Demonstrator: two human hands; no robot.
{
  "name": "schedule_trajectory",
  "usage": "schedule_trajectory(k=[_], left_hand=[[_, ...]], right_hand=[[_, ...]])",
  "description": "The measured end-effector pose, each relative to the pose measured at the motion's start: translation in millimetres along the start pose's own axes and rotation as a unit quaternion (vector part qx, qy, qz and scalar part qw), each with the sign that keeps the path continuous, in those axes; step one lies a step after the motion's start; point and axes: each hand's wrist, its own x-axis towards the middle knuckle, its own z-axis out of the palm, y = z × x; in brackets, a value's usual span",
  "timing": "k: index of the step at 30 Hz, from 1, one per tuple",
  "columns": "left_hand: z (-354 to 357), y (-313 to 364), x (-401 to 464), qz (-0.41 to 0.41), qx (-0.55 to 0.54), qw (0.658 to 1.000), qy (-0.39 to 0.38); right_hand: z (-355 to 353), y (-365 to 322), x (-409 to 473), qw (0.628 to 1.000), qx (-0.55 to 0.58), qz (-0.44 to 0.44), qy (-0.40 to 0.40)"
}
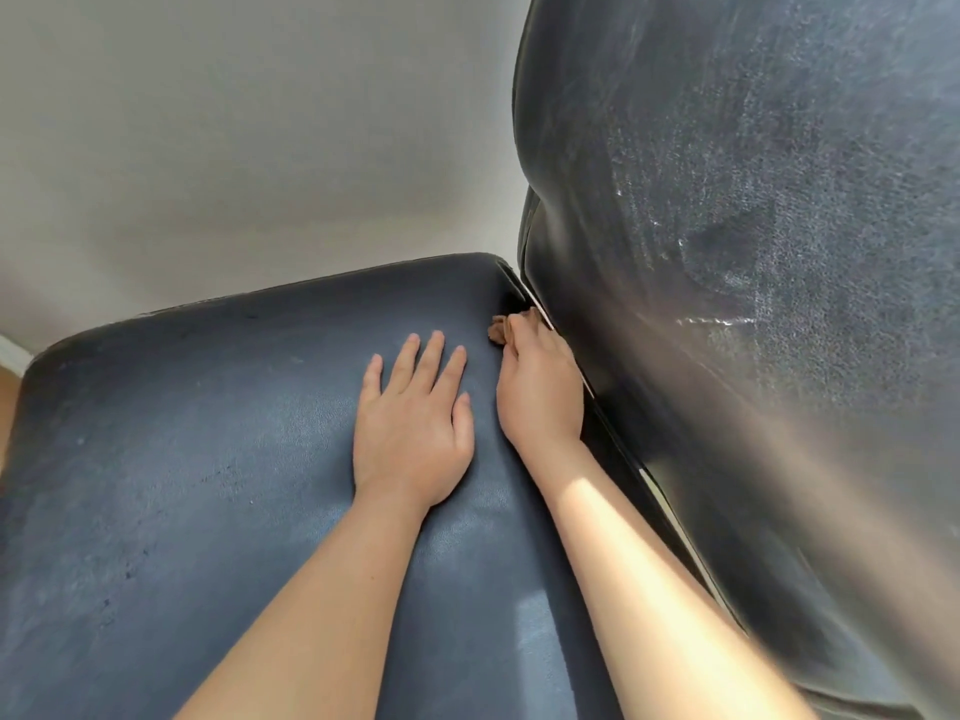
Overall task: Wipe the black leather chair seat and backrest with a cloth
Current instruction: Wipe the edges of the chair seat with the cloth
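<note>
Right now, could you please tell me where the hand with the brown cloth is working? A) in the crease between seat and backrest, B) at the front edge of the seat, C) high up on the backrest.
A: the right hand grips the cloth down where the seat meets the backrest.

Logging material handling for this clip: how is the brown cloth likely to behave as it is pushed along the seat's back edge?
The brown cloth looks soft and floppy: it bunches into crumpled folds where the right hand grips it. It probably weighs very little, since only a small wad shows past the fingers. On the smooth seat it should slide easily, though it may snag in the crease below the backrest.
</note>
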Motion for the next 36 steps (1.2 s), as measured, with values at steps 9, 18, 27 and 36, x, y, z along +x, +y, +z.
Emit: schedule_trajectory(k=[9,18,27,36], left_hand=[[2.6,-0.6,1.8,-0.012,-0.011,1.0,0.017],[7.8,-2.3,9.5,-0.022,-0.009,0.999,0.029],[3.0,-4.0,13.4,-0.011,-0.006,1.0,0.007],[-1.8,-11.2,23.4,0.008,-0.018,0.999,-0.04]], right_hand=[[11.9,-3.1,40.6,0.998,-0.003,0.031,-0.045],[12.7,-10.6,66.6,0.991,0.029,0.096,-0.092],[9.8,-5.3,19.9,0.999,-0.018,-0.023,-0.035],[17.2,-8.3,77.1,0.991,-0.012,0.085,-0.105]])
